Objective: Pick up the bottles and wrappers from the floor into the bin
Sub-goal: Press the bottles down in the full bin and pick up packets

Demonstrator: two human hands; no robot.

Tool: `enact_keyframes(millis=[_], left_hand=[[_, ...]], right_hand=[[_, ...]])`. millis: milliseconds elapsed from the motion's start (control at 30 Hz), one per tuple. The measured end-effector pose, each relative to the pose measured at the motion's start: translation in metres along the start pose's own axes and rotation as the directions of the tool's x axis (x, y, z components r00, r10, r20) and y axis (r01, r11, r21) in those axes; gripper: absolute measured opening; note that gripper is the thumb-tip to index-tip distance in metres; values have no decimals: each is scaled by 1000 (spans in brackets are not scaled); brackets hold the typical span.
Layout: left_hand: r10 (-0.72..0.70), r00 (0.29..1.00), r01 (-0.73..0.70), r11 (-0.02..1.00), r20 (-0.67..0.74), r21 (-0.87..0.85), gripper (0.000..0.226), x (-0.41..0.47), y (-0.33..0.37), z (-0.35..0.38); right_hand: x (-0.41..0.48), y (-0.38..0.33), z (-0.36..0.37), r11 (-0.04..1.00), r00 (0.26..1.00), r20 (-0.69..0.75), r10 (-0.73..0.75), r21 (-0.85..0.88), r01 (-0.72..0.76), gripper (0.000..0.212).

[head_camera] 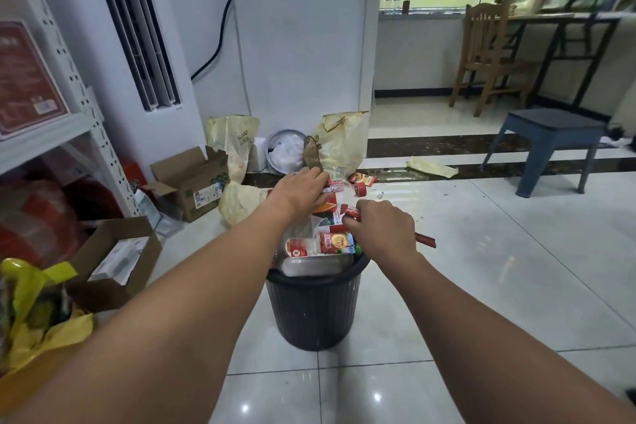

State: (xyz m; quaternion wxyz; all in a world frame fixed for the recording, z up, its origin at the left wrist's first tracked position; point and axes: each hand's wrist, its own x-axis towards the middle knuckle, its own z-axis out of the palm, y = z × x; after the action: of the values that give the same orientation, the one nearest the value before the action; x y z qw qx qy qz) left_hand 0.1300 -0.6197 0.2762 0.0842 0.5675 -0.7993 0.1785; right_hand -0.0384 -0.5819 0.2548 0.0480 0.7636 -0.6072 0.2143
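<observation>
A black ribbed bin [315, 313] stands on the tiled floor in front of me, heaped above its rim with clear plastic bottles with red labels [321, 244] and wrappers. My left hand [303, 188] lies flat on top of the heap, fingers pressed on a bottle with a red cap [359, 189]. My right hand [382, 229] is closed around a red wrapper [425, 239], whose end sticks out to the right of the fist, over the bin's right edge. A yellowish wrapper [432, 167] lies on the floor farther back.
Open cardboard boxes [192, 179] and a white shelf [51, 134] stand at the left, with yellow bags [38, 306] at the near left. Yellowish bags [344, 141] and a grey bucket [285, 151] stand against the wall behind the bin. A blue stool [550, 144] and a wooden chair [488, 55] are at the right.
</observation>
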Motion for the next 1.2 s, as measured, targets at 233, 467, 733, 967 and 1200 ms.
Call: enact_keyframes(millis=[233, 467, 733, 967, 1200], left_hand=[[74, 997, -76, 989, 24, 129, 44, -1, 1, 20], [68, 997, -71, 993, 36, 96, 48, 3, -6, 19], [92, 992, -87, 995, -92, 59, 34, -13, -10, 22], [31, 997, -29, 999, -73, 26, 33, -29, -23, 16], [-34, 998, 35, 999, -52, 11, 33, -38, -37, 4]], right_hand=[[-5, 3, 10, 1000, 1000, 20, -12, -1, 12, 28], [-11, 12, 18, 1000, 999, 38, 3, 4, -3, 29], [-15, 4, 27, 1000, 998, 64, 1, 16, -2, 34], [-13, -3, 27, 998, 999, -10, -53, 35, 53, 33], [-1, -27, 22, 984, 983, 43, -176, 43, 175, 30]])
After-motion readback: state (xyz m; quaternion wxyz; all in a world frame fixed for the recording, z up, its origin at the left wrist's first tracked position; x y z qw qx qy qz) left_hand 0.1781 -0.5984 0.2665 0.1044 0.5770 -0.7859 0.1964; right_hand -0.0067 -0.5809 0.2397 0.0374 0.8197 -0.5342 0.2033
